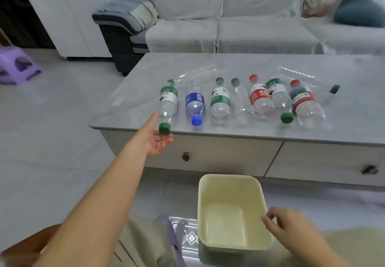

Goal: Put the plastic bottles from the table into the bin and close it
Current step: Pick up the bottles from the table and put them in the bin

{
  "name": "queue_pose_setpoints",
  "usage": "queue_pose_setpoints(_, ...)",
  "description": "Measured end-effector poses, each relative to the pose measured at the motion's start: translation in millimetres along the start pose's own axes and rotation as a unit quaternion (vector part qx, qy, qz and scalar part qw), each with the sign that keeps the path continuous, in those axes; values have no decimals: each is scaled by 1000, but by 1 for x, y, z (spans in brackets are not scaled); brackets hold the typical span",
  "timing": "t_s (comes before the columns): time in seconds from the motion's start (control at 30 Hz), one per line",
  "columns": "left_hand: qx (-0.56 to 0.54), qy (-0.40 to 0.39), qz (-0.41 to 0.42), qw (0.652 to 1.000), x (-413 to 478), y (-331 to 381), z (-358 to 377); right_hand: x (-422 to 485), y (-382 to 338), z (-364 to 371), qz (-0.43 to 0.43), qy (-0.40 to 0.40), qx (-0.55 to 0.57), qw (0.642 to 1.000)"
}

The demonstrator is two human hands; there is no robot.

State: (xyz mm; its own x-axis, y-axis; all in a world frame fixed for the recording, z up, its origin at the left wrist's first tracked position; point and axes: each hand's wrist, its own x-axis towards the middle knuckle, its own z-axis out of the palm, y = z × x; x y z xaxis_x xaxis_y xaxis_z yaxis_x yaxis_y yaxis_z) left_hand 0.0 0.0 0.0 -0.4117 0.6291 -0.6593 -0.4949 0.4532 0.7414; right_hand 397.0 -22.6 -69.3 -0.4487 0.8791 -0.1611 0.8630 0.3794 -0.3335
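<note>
The left hand [155, 139] is held open, palm up, just under the green cap of the nearest bottle [168, 105] on the table [133, 108]. The bin [231, 210] rim is pinched by the right hand [291, 228].

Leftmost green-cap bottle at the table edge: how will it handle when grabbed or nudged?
The leftmost bottle looks empty and clear, so probably very light and easy to crush. It lies on its side on the smooth table, so likely to roll. Its cap overhangs the edge near the left hand; a nudge could drop it.
</note>
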Motion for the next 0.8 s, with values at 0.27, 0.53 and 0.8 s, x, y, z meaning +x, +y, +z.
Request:
queue_pose_setpoints(0.27, 71, 68, 161, 982, -24, -10, 23, -31, -2, -13, -13, -30, 3, 999)
queue_pose_setpoints(0.53, 326, -189, 277, 884, -83, -184, 51, -18, -31, -83, -75, 103, 371, 920)
queue_pose_setpoints(0.8, 584, -77, 135, 797, -3, -264, 37, 47, -33, 6, -17, 56, 191, 980)
